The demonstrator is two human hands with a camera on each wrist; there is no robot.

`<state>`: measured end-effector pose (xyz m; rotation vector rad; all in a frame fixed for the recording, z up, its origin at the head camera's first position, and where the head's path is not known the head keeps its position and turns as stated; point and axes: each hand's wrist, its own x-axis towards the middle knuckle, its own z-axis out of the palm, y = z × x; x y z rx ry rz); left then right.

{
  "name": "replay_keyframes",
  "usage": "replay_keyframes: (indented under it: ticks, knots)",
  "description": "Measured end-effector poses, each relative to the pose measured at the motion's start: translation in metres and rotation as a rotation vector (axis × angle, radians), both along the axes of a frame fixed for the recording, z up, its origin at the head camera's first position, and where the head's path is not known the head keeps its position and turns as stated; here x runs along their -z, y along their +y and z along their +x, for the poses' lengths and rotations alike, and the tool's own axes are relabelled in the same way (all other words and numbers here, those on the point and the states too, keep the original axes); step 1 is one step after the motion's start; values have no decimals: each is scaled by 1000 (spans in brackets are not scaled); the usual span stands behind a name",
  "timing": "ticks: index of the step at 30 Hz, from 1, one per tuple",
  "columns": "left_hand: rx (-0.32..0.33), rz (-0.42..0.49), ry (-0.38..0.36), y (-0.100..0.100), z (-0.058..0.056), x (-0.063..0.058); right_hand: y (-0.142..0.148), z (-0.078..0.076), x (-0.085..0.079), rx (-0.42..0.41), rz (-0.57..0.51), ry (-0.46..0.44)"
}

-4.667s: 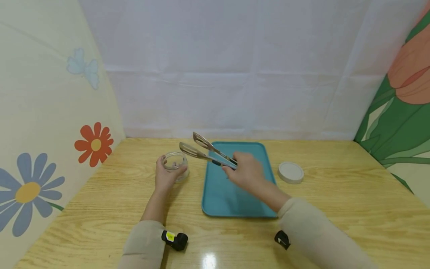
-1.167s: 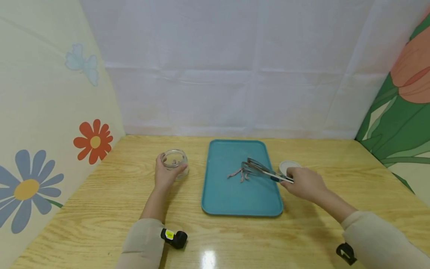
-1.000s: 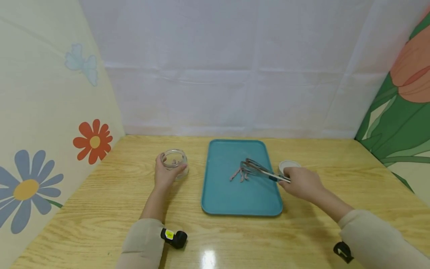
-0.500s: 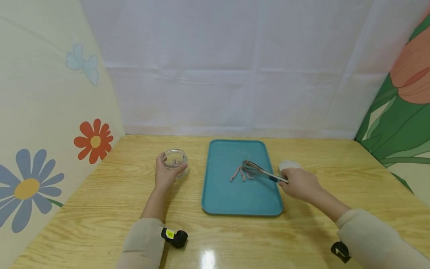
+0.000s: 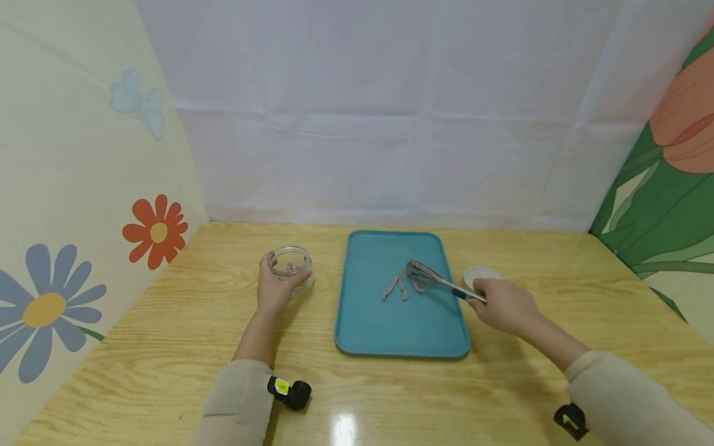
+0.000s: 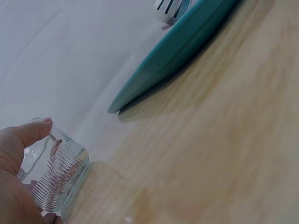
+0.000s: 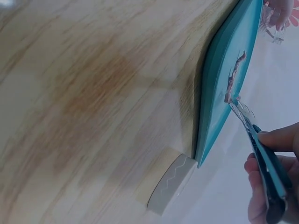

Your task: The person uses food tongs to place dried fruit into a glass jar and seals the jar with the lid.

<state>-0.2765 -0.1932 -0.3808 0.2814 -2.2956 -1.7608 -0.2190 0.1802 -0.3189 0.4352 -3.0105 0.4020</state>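
Note:
My left hand point(image 5: 274, 288) holds a ribbed clear glass jar point(image 6: 60, 172) on the table, thumb and fingers round its side. Reddish-brown strips show through the jar's wall in the left wrist view. In my right hand point(image 5: 504, 303) is a pair of metal tongs point(image 5: 440, 280) with dark grips. Their slotted heads lie low over the blue tray point(image 5: 385, 334), at several thin pinkish-brown strips point(image 5: 397, 288) that look like dried meat. Whether the heads pinch a strip cannot be made out.
A round white lid point(image 5: 478, 272) lies right of the tray, partly hidden by my right hand. The wooden table point(image 5: 167, 347) runs back to a white cloth backdrop point(image 5: 357, 124), with flower-printed panels on both sides.
Earlier the tongs were raised between jar and tray. They have since moved right and down to the tray, where strips now lie. Lately the heads closed together and shifted slightly right; the jar stayed put.

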Motion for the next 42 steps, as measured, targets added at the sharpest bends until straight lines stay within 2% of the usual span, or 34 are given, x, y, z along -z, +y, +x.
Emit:
replay_keyframes:
  ticks: [7,17,27,35,42]
  knots:
    - [1,-7,3,0,0,-1,4,-4,-5,15,-18,28]
    - [1,-9,-3,0,0,-2,-3,-12,-22,42,-43,63]
    - [5,5,-8,0,1,-2,-26,-21,-40,48,-71,109]
    - [7,20,-4,0,1,-3,-48,-28,-49,18,-81,153]
    - [6,21,2,0,0,-2,-74,-30,-55,5,-133,164]
